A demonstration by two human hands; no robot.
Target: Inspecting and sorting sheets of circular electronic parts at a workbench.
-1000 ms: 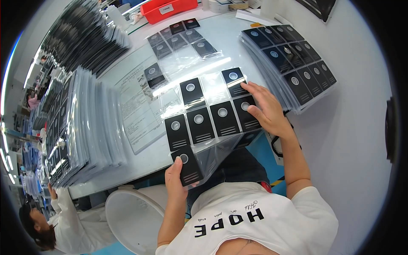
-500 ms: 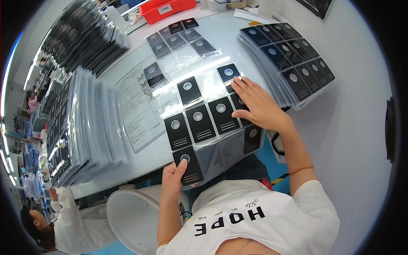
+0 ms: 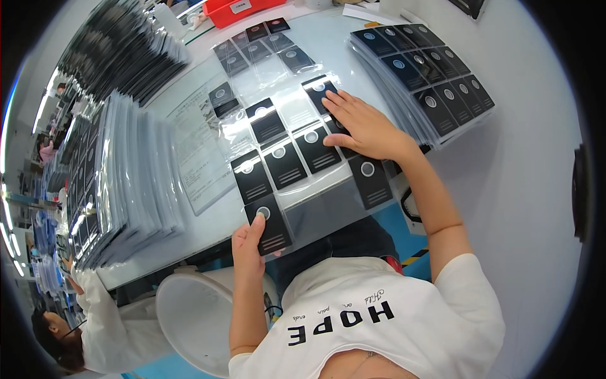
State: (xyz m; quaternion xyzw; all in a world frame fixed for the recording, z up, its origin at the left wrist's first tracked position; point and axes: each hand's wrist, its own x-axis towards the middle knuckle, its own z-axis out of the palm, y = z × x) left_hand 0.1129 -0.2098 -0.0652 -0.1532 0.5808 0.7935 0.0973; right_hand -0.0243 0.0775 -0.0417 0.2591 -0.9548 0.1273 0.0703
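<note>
A clear plastic pocket sheet (image 3: 320, 207) with several black cards lies over the table's near edge. Each card carries a pale ring and light lines; some pockets in the lower and upper rows hold no card. At the sheet's lower left corner, my left hand (image 3: 248, 247) pinches the edge, thumb on top of a black card (image 3: 270, 228). My right hand (image 3: 369, 129) rests flat on the upper right part, fingers spread, covering some cards. Beyond it lies another pocket sheet (image 3: 255, 54) with black cards, partly see-through against the table.
Stacks of filled pocket sheets stand at right (image 3: 442, 79) and left (image 3: 142, 183), with a taller dark stack (image 3: 120, 60) behind. A printed paper (image 3: 202, 167) lies at mid-left, a red tray (image 3: 243, 9) at the back. Below left are a white bin (image 3: 197, 325) and a co-worker's sleeve (image 3: 104, 328).
The sheet's near strip has flattened out, showing the lower right card more fully. Both hands keep their places on the sheet. The whole view has shifted slightly.
</note>
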